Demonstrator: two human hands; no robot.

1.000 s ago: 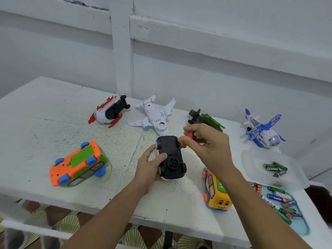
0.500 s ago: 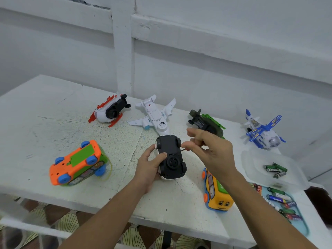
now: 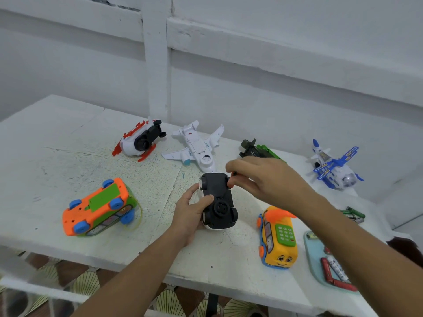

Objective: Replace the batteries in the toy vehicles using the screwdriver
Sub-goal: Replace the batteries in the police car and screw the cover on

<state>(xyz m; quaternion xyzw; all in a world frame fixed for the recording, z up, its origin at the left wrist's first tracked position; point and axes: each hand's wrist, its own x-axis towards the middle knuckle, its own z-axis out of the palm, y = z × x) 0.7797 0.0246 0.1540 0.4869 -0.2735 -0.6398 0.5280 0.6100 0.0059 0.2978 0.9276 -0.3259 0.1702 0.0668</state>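
Head view shows the white plastic toy car with black underside (image 3: 217, 197) turned belly up at the middle of the white painted desk (image 3: 68, 133). Our left hand (image 3: 190, 209) grips it from the side, thumb curled on the underside. Our right hand (image 3: 263, 179) pinches the small orange-handled screwdriver (image 3: 230, 186) at the far right corner of the car. The fingers hide most of the tool, so we cannot tell if the tip sits in a screw.

We judge that the step is turning the battery cover screw. To do it well we should hold the tool straight on the screw, press lightly while turning, and steady the car against the desk.

Bare desk lies to the left, between the car and the orange and green toy bus (image 3: 98, 207), good for a loose screw. The yellow toy bus with green keypad (image 3: 278, 239) lies just below our right forearm, and the front edge of the desk runs under both forearms. The green batteries (image 3: 352, 215) lie well apart, to the right.
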